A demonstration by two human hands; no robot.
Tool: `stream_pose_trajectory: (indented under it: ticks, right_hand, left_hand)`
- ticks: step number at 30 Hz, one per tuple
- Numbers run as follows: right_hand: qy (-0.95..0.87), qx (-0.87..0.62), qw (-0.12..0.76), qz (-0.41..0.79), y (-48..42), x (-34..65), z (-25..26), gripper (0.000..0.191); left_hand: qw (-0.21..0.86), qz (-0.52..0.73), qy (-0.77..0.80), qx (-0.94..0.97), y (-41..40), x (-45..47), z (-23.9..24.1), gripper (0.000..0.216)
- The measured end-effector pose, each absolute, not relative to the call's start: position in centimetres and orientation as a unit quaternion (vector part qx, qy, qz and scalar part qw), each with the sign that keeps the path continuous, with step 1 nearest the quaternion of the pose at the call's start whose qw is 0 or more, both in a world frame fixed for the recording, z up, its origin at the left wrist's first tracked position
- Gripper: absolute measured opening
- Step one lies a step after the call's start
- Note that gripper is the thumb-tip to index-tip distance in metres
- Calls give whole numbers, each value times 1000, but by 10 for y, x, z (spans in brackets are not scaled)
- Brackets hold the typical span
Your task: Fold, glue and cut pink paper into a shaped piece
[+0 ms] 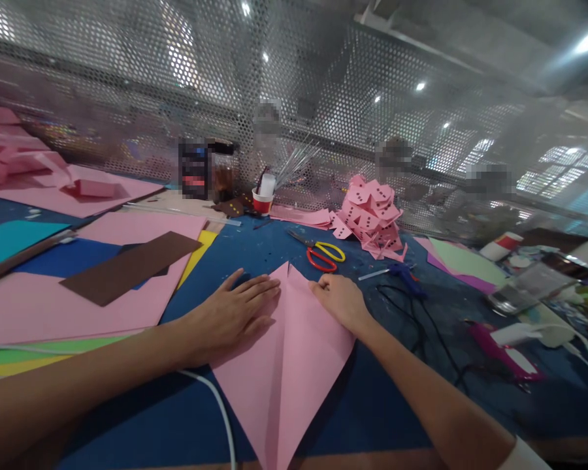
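Observation:
A pink sheet of paper (304,372) lies in front of me, folded into a kite-like shape. Its two folded flaps meet along a crease down the middle, and a point faces me. My left hand (238,307) rests flat on the left flap, fingers stretched toward the crease. At the upper right edge, my right hand (342,301) has its fingers curled, with thumb and forefinger closed on the paper. Just beyond the paper's top lie scissors (323,256) with one red and one yellow handle loop.
Coloured sheets and a brown paper strip (132,267) lie left. Behind stand a paper cup (263,201) and a dotted pink paper construction (371,212). A blue glue gun (406,277), a magenta object (507,352) and cables lie right. A white cable (218,391) curves near my left forearm.

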State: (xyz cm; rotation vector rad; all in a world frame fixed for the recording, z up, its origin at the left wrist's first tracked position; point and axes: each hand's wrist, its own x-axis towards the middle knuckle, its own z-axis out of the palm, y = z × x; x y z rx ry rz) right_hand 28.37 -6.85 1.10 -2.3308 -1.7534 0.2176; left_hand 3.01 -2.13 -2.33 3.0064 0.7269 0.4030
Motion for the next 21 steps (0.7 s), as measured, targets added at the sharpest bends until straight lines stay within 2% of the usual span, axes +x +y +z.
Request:
stream_pose_trajectory:
  ticks: [21]
  right_hand:
    - [-589,-797,115,67,-64,285,9,40]
  left_hand:
    - [28,95,250,963,-22,33,-16,54]
